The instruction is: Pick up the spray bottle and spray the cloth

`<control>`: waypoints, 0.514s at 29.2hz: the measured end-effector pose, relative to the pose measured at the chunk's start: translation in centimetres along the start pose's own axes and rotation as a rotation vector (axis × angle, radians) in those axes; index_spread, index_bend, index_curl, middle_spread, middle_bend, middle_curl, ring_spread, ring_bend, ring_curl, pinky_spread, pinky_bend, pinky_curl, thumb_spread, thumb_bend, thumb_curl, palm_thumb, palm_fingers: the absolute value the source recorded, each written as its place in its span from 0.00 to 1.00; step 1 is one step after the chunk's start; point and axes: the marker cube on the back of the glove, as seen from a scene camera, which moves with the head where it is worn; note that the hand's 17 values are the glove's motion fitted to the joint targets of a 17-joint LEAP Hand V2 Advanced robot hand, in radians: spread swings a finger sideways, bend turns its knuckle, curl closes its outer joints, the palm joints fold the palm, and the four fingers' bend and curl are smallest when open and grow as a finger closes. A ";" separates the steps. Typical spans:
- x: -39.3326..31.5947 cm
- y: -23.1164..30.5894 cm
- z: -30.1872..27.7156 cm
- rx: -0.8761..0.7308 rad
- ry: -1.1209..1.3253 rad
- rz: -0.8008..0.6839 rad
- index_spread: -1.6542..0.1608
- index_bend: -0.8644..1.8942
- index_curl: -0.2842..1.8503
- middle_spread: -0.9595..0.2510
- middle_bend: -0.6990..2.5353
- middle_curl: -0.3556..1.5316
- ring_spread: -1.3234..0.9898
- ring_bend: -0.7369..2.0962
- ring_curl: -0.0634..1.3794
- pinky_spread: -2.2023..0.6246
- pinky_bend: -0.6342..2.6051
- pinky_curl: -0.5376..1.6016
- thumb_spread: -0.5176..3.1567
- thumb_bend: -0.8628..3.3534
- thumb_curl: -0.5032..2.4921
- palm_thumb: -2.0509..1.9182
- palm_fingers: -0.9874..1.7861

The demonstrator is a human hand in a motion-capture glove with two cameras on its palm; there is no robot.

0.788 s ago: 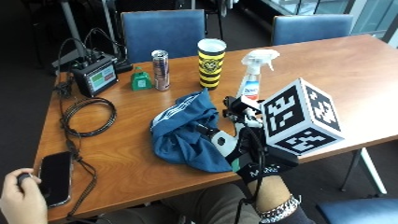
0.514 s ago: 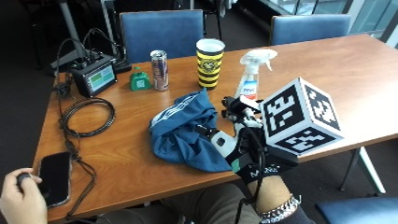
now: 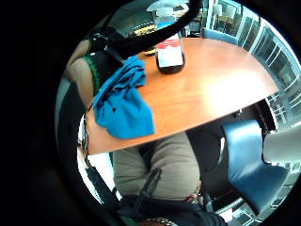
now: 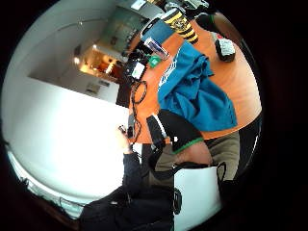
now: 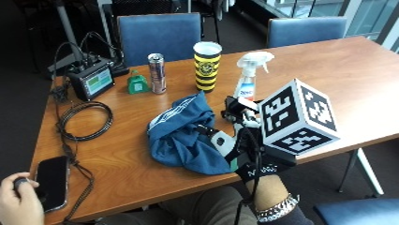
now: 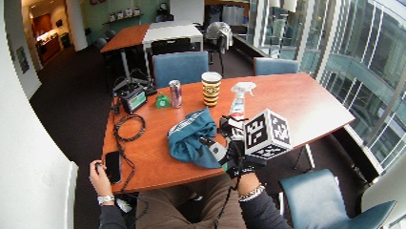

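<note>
The right hand (image 5: 240,140) hangs over the table's (image 5: 349,84) near edge, with the spray bottle (image 5: 249,77) just beyond it; bare wood shows between them. The blue cloth (image 5: 181,133) lies bunched just beside the hand, toward the table's middle. Behind the bottle's far side stand a yellow-and-black cup (image 5: 207,65) and a slim can (image 5: 156,72), near each other. The wide stretch of table toward the window-side end is open. A coiled cable (image 5: 84,119), a monitor box (image 5: 92,82) and a phone (image 5: 50,180) crowd the opposite end.

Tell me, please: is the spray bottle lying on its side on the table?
No: in the outside view the spray bottle stands upright on the table, with its white trigger head on top, beside the blue cloth.
</note>
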 end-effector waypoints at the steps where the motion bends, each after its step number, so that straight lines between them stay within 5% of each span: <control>1: 0.2 -0.2 0.0 0.003 0.003 0.004 0.72 0.37 0.26 0.78 0.27 0.31 0.58 0.37 0.22 0.85 0.33 0.38 0.41 0.23 0.24 0.65 0.58; 15: 3.4 -5.7 0.6 0.136 -0.046 0.128 0.73 0.37 0.27 0.78 0.27 0.33 0.58 0.38 0.24 0.86 0.32 0.39 0.43 0.21 0.25 0.66 0.59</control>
